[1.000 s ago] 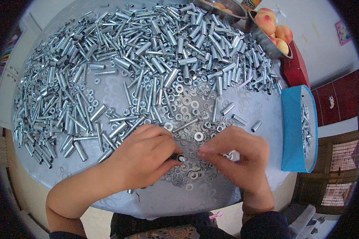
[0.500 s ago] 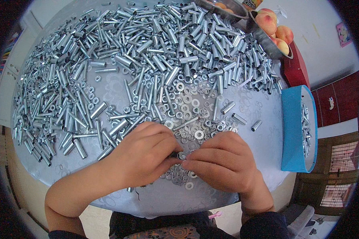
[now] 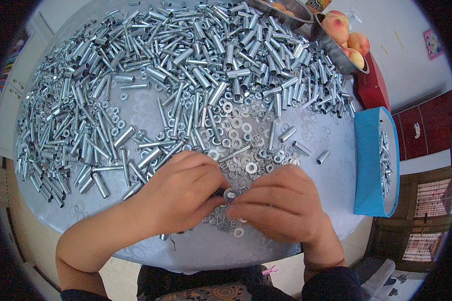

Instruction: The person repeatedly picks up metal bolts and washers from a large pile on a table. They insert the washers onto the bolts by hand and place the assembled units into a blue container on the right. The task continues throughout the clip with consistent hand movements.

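My left hand [image 3: 188,188] is closed in a pinch around a small metal bolt, most of which its fingers hide. At the bolt's tip a flat silver washer [image 3: 229,193] shows, apparently around the end. My right hand [image 3: 278,200], slightly blurred, has its thumb and fingers drawn together at the right edge of this washer. Whether they grip it or another small part is hidden. Both hands are above a spread of loose washers [image 3: 251,167] near the front of the table.
A large heap of metal sleeves and bolts [image 3: 196,75] covers the far and left table [image 3: 326,185]. A blue box [image 3: 369,165] with metal parts stands at the right edge. Behind it are a red box [image 3: 374,85] and a metal tray [image 3: 331,52] of peaches [image 3: 336,27].
The washer between my fingertips now faces upward with the bolt's tip in its middle. My right hand has shifted slightly and is blurred; my left hand has barely moved.
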### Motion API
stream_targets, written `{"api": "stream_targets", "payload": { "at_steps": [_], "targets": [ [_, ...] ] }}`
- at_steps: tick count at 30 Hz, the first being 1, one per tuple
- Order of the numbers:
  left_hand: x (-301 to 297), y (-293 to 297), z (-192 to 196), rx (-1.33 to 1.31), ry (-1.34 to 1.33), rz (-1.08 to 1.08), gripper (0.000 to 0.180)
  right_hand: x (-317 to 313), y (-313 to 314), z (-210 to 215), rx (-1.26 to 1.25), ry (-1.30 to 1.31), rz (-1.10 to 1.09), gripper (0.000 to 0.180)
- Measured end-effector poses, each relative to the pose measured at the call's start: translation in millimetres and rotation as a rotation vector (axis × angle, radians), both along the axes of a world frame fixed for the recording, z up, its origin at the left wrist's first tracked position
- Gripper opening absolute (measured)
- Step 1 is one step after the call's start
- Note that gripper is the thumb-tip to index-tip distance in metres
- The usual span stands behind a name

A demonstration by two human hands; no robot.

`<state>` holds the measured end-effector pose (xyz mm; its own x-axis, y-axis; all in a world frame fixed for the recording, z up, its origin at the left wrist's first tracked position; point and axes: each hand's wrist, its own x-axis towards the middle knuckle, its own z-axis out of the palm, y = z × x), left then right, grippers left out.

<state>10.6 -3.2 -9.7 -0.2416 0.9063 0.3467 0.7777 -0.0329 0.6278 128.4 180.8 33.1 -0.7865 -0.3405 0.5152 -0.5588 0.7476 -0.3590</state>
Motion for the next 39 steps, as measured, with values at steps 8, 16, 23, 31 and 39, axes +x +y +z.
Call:
{"api": "stream_targets", "payload": {
  "at_steps": [8, 16, 23, 31, 39],
  "targets": [
    [0.5, 0.0, -0.8, -0.013, 0.008, 0.0, 0.031, 0.2, 8.8, -0.8, 0.02, -0.018, -0.056, 0.036],
    [0.9, 0.7, -1.0, 0.001, 0.007, 0.01, 0.028, 1.6, 3.8, -3.2, -0.036, -0.047, -0.06, 0.034],
    [0.5, 1.2, -0.9, -0.001, 0.009, 0.012, 0.027, 3.1, 5.2, -3.6, 0.023, -0.062, 0.011, 0.038],
    [0.6, 1.6, -2.9, 0.004, 0.012, 0.008, 0.029, 2.4, 2.7, -2.4, 0.026, -0.047, -0.011, 0.035],
    [0.8, 1.6, -1.9, 0.017, 0.026, 0.008, 0.03, 1.6, 0.0, -1.3, 0.025, -0.136, -0.121, 0.026]
  ]
}}
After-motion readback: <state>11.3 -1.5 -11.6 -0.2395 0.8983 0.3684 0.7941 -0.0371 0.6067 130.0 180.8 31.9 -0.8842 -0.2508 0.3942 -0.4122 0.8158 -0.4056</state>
